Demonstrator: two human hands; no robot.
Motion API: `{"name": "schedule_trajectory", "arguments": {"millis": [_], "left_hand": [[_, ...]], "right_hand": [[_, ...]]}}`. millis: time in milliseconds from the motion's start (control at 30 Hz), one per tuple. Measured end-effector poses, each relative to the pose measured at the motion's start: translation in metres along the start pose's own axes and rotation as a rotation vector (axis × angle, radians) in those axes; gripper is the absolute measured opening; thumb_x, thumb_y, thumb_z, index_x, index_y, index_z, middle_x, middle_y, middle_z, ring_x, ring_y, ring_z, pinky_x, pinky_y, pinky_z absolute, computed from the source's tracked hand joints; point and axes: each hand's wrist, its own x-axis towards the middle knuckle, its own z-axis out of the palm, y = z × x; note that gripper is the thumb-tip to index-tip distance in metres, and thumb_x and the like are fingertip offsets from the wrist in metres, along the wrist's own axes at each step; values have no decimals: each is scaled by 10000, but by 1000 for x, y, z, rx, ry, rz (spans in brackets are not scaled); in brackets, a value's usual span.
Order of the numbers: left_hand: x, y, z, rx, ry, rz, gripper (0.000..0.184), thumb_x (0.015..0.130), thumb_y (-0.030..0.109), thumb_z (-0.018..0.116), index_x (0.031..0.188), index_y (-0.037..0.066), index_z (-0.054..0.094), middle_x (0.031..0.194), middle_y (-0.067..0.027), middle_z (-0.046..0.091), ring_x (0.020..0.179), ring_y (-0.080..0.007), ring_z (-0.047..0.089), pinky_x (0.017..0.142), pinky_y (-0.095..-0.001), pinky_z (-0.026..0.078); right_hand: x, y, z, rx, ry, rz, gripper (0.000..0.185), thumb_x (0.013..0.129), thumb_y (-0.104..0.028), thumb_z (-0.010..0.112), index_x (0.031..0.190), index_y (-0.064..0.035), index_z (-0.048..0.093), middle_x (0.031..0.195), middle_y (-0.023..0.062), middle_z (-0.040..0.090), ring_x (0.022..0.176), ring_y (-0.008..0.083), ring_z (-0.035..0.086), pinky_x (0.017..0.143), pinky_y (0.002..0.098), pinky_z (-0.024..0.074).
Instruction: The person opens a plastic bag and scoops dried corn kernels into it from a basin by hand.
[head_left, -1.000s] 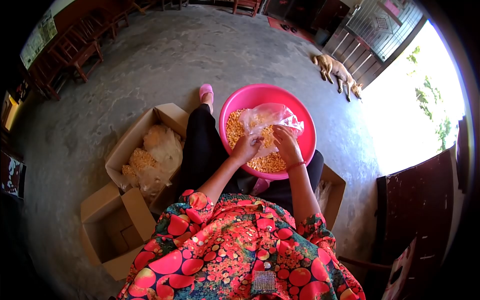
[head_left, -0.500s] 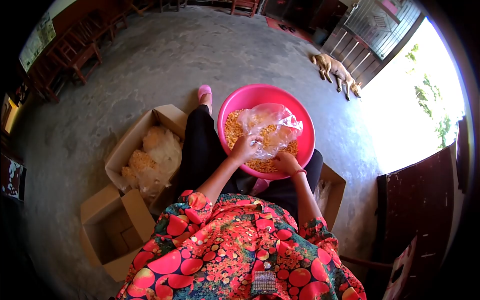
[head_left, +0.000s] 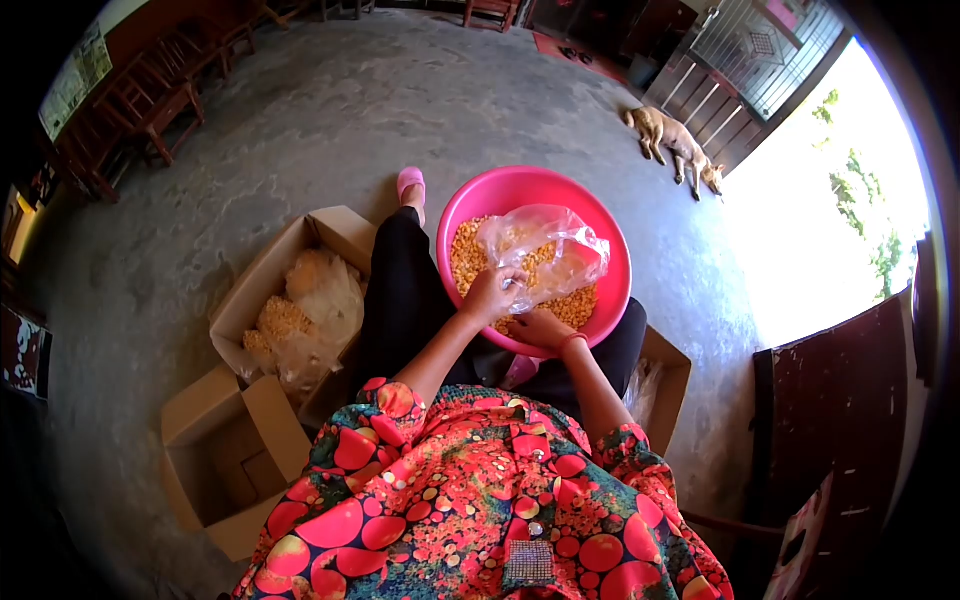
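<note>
On my lap rests a pink basin (head_left: 612, 235) with orange-yellow kernels (head_left: 468, 258), which look like corn, spread over its bottom. My left hand (head_left: 494, 297) pinches the edge of a clear plastic bag (head_left: 553, 238), which lies puffed and crumpled over the kernels. Low in the basin, close to the near rim, my right hand (head_left: 543, 328) reaches down among the kernels. Its fingers point left and are mostly hidden, so whether they hold anything does not show.
Left of my leg, a cardboard box (head_left: 262, 268) contains plastic bags of kernels (head_left: 283, 318). Another open box (head_left: 235, 465) stands nearer, and a third (head_left: 668, 385) is at my right. A dog (head_left: 672, 135) lies by the doorway. Wooden chairs (head_left: 150, 115) line the left wall.
My right hand has moved left along the near side of the basin, closer to my left hand. The basin and bag have shifted very slightly; my left hand keeps its hold.
</note>
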Motion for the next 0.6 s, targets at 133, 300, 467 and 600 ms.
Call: {"name": "schedule_trajectory", "arguments": {"millis": [133, 300, 467, 600], "left_hand": [[1, -2, 1, 8, -13, 1, 185, 732, 43, 536, 891, -2, 619, 845, -131, 635, 802, -192, 612, 737, -296, 460], [1, -3, 0, 22, -18, -24, 197, 725, 46, 528, 894, -4, 617, 818, -128, 635, 770, -175, 611, 715, -295, 463], [2, -5, 1, 17, -2, 20, 209, 718, 38, 518, 898, -6, 614, 798, -124, 634, 745, -166, 609, 704, -292, 465], [2, -5, 1, 13, -4, 20, 216, 716, 35, 509, 901, -11, 610, 804, -127, 634, 756, -169, 611, 717, -295, 465]], "right_hand": [[-4, -4, -4, 251, 46, -105, 300, 763, -246, 527, 922, 5, 570, 708, 137, 589, 629, 219, 554, 597, 338, 437], [-18, -22, -31, 750, -5, 337, 228, 788, -238, 529, 845, -20, 569, 597, 18, 489, 481, 93, 429, 421, 234, 325], [-25, -24, -35, 1151, 191, 197, 179, 842, -226, 446, 828, -67, 528, 603, -15, 442, 424, 53, 345, 371, 183, 229], [-26, -14, -36, 1382, 110, 247, 202, 859, -226, 425, 865, -56, 535, 617, -9, 446, 420, 56, 339, 365, 180, 229]]}}
